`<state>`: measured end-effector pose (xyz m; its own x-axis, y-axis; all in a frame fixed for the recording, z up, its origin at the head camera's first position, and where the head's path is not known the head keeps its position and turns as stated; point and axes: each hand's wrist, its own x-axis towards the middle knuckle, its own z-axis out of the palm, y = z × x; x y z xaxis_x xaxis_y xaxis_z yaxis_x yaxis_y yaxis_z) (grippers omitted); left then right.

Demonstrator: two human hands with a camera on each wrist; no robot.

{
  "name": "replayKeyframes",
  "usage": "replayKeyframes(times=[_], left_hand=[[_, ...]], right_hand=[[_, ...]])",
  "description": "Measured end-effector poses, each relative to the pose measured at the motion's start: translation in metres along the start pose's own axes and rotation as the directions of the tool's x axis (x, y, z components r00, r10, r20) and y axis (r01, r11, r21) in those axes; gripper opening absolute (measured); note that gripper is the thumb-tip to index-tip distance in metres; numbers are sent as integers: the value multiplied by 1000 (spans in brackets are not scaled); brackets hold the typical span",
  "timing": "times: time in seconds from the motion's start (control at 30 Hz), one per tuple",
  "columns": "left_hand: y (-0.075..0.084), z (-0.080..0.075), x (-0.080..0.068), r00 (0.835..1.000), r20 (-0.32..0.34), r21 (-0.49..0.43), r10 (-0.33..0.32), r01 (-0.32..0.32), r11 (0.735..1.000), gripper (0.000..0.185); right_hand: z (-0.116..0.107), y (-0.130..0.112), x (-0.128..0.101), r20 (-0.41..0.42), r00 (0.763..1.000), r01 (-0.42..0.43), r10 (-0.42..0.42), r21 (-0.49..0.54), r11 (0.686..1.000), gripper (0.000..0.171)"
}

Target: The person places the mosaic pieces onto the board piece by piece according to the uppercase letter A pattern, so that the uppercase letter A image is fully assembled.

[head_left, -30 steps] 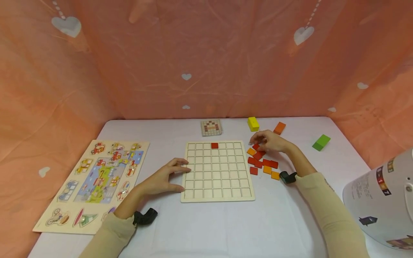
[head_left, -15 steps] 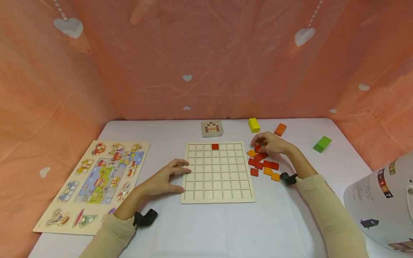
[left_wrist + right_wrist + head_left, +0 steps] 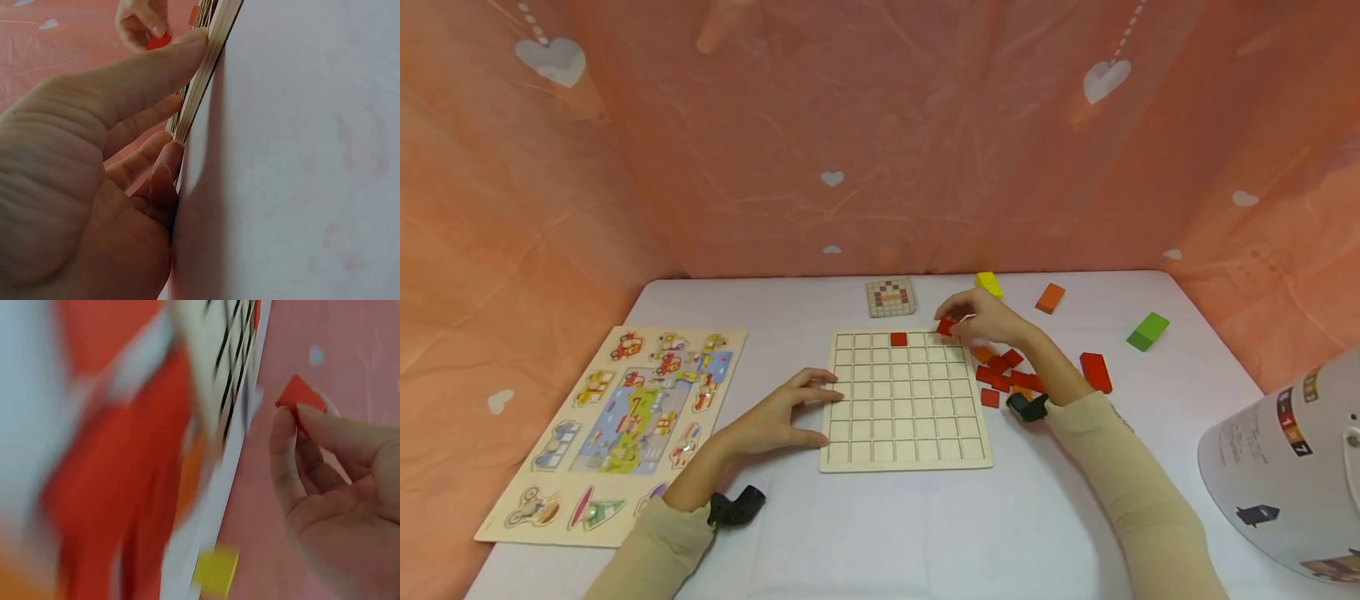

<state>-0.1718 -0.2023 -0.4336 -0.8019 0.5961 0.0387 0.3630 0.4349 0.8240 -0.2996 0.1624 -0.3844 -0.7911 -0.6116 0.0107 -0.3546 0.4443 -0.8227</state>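
Note:
A pale wooden grid board [image 3: 902,400] lies mid-table, with one red square tile [image 3: 898,339] in its far row. My left hand [image 3: 778,414] rests at the board's left edge, its fingers spread and relaxed. In the left wrist view, the thumb and fingertips of that hand [image 3: 94,125] touch the edge. Thumb and fingers of my right hand [image 3: 985,319] pinch another red square tile [image 3: 947,326] over the board's far right corner. The right wrist view shows this tile [image 3: 300,395] tilted between the fingertips.
Loose red tiles [image 3: 990,397] and orange ones lie right of the board, partly under my right arm. Yellow [image 3: 989,284], orange [image 3: 1050,297], red [image 3: 1096,372] and green [image 3: 1147,331] blocks stand around them. Behind is a pattern card [image 3: 891,297]; a picture puzzle [image 3: 617,425] lies left, a white bucket [image 3: 1285,467] right.
My right hand has lifted a red tile from the pile and moved left with it to the board's far right corner, uncovering a red block. My left hand stays put.

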Motion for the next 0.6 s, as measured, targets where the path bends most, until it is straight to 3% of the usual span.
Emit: replayKeyframes(times=[0.3, 0.6], left_hand=[[2, 1, 4, 1000, 12, 12, -1, 1, 1000, 59], [2, 3, 3, 1000, 11, 16, -6, 6, 1000, 59]], right_hand=[[55, -28, 36, 119, 989, 78, -84, 53, 995, 26], [68, -33, 37, 118, 988, 106, -103, -20, 994, 26]])
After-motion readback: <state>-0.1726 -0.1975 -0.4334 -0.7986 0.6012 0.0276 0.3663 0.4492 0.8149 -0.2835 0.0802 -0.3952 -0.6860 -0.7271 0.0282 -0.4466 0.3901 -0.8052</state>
